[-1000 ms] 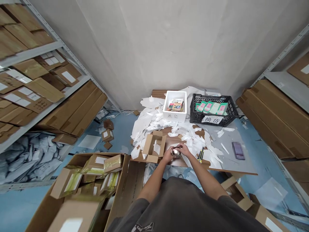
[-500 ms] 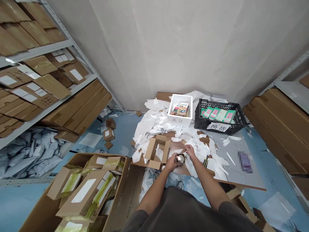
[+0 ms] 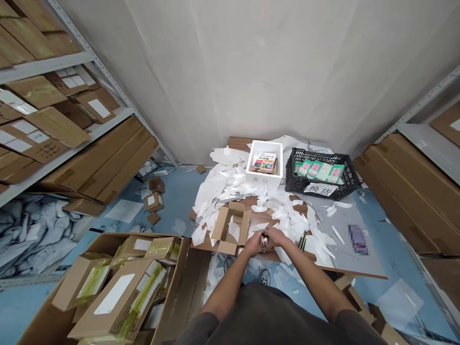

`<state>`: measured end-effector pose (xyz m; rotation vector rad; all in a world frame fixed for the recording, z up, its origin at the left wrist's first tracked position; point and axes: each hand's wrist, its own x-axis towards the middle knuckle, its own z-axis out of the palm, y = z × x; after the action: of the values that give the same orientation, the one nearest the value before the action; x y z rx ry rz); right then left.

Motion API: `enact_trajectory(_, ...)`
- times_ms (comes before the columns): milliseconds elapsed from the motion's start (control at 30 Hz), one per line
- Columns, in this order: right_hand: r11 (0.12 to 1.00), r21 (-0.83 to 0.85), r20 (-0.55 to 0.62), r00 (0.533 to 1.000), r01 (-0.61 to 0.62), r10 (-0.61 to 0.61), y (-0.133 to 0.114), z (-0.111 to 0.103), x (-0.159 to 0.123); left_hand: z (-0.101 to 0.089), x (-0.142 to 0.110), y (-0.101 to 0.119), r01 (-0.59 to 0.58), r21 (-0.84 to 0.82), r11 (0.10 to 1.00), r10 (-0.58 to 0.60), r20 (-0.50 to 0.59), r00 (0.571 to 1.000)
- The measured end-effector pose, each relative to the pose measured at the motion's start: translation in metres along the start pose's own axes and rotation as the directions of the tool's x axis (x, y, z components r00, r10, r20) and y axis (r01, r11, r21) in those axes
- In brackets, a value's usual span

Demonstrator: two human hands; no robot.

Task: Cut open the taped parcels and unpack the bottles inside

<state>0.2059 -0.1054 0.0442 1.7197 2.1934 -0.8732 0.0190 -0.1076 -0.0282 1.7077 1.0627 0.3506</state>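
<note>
Two bare hands meet over the near edge of a wooden table (image 3: 256, 218), the left hand (image 3: 254, 243) and the right hand (image 3: 276, 237) both curled around one shiny object (image 3: 265, 241). The visible part of it looks longer from near to far than across, so its long axis seems to run away from the body; fingers cover much of it, and which end is its front cannot be told. It sits between the hands, just right of one open carton (image 3: 220, 223), whose mouth faces up and whose longer sides also run away from the body. To the right of the hands lies one yellow-and-black tool (image 3: 302, 241), its far end angled slightly rightward. Farther back stand one white box (image 3: 264, 181) holding a few printed items (image 3: 266, 166), their exact number unclear, and one black crate (image 3: 290, 181) with at least four green-and-pink packets (image 3: 325, 171). Torn white paper (image 3: 206, 201), too many pieces to count, spreads across the tabletop. Three small brown cardboard pieces (image 3: 154, 201) lie on the floor to the left, two shoes (image 3: 265, 277) show below the table edge, and one large carton (image 3: 182, 263) at lower left holds several taped parcels (image 3: 115, 294).
</note>
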Motion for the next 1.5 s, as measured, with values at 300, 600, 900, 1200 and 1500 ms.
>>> enact_trajectory(300,0.996,0.029,-0.188,0.978,-0.088,0.092,-0.004,0.001,-0.009,-0.004,0.013,-0.003,0.052,0.004,0.999,-0.052,0.001,0.999)
enact_trajectory(600,0.998,0.069,-0.225,0.974,0.003,0.012,-0.012,-0.036,-0.008,-0.016,0.013,0.022,0.123,0.171,0.978,-0.12,-0.025,0.992)
enact_trajectory(900,0.81,0.5,-0.411,0.907,0.306,-0.09,0.02,-0.141,-0.068,-0.032,0.015,0.06,0.224,0.111,0.968,-0.218,-0.063,0.974)
enact_trajectory(1200,0.384,0.825,-0.524,0.813,0.413,0.252,0.025,-0.172,-0.093,-0.065,-0.014,0.161,-0.289,0.15,0.946,0.317,-0.227,0.921)
enact_trajectory(1500,0.068,0.901,-0.434,0.888,0.429,0.154,0.02,-0.161,-0.11,-0.07,-0.003,0.203,-0.319,-0.158,0.935,0.267,-0.278,0.922)
